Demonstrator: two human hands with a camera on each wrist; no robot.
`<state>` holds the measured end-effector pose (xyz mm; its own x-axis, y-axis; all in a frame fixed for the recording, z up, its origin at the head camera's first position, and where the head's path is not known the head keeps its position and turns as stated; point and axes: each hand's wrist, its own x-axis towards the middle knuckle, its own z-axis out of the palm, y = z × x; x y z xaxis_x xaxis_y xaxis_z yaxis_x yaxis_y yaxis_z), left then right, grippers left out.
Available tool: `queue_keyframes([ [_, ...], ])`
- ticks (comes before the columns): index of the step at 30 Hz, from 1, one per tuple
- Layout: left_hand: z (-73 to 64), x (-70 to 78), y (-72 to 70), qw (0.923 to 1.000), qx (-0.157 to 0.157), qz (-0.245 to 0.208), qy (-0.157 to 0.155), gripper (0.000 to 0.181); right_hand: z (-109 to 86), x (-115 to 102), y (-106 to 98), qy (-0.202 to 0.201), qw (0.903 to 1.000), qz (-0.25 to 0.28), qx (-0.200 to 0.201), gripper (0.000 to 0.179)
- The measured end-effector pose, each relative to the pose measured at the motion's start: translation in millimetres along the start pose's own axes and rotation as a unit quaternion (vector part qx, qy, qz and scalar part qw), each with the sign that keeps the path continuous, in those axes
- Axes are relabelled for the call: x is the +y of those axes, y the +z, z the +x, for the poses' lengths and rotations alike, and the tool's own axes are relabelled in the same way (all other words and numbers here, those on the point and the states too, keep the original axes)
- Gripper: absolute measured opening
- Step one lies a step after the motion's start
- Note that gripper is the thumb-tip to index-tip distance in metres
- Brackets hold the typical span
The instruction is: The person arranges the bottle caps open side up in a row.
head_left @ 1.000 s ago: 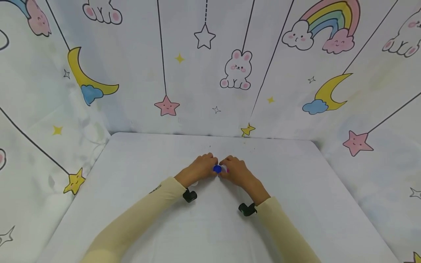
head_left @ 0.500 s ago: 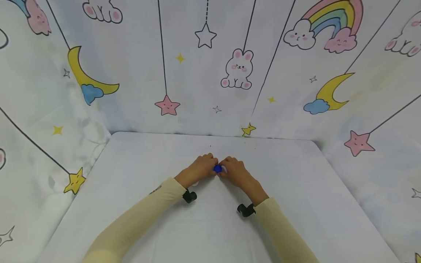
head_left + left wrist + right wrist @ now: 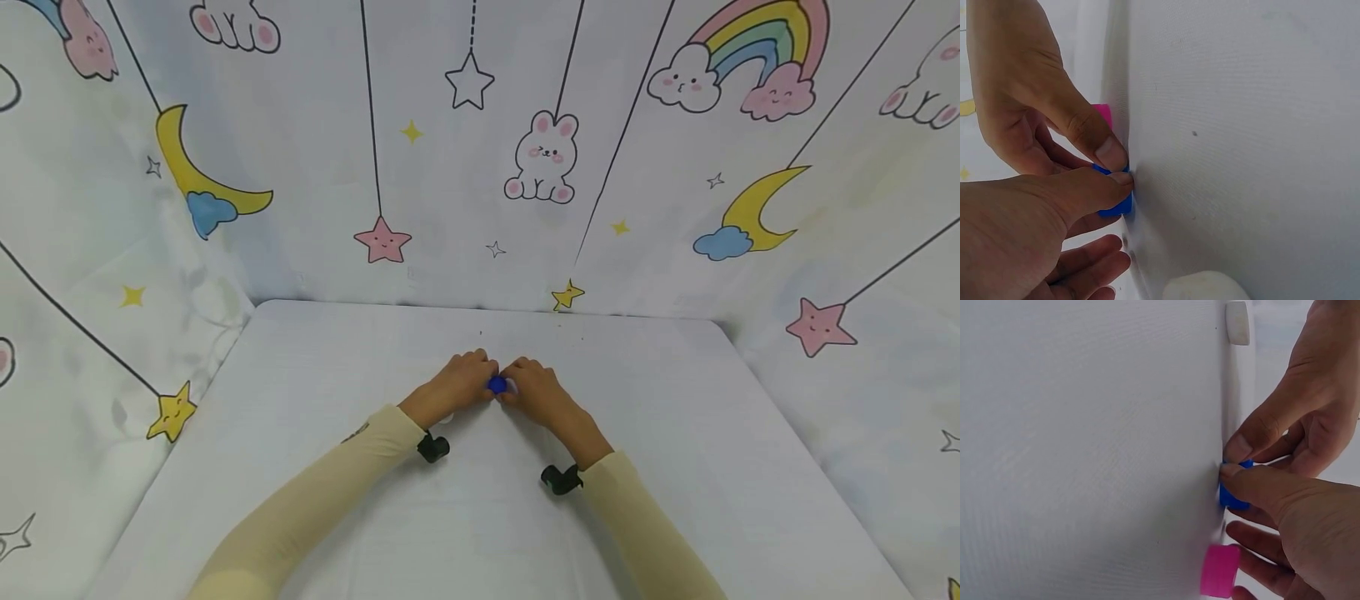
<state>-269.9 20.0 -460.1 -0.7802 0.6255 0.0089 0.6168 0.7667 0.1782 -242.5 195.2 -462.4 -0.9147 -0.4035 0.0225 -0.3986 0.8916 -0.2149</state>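
A small blue bottle cap [image 3: 497,384] sits between my two hands, close to the white tabletop. My left hand [image 3: 459,383] pinches it from the left with thumb and fingers. From the right, my right hand [image 3: 542,392] pinches it too, and in the left wrist view the two thumb tips nearly meet over the blue cap [image 3: 1119,207]. A pink cap [image 3: 1219,571] stands by the right hand's outer fingertips; whether they touch it I cannot tell. The wrist views show part of a white cap-like piece [image 3: 1238,324] on the left hand's side.
The white tabletop [image 3: 495,517] extends around both hands. Behind it rises a cloth backdrop [image 3: 315,150] printed with stars, moons and rabbits. Black wrist cameras hang under the left wrist [image 3: 433,447] and right wrist [image 3: 561,479].
The right hand has shifted very slightly, and the pink edge seen beside it in the head view is now hidden. Both hands stay on the blue cap, the left almost still.
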Motion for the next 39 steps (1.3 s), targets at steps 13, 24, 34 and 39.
queue_keyframes([
  [13, -5.8, -0.4, -6.2, 0.9972, 0.057, -0.003, 0.048, 0.036, -4.0, 1.8, -16.6, -0.002, 0.9996, 0.027, 0.010, 0.036],
  [24, -12.2, -1.9, -15.0, 0.9752, 0.171, 0.038, 0.135, 0.028, -7.8, 8.1, -29.4, 0.023, 0.9953, 0.094, 0.007, 0.031],
  [34, -12.5, -3.6, -16.5, 0.9681, 0.199, 0.037, 0.147, 0.022, -11.3, 11.5, -29.7, -0.001, 0.9929, 0.117, 0.020, 0.026],
  [39, -13.9, -5.6, -14.5, 0.9683, 0.201, 0.014, 0.148, 0.019, -12.6, 12.0, -28.1, -0.007, 0.9930, 0.114, 0.030, 0.027],
])
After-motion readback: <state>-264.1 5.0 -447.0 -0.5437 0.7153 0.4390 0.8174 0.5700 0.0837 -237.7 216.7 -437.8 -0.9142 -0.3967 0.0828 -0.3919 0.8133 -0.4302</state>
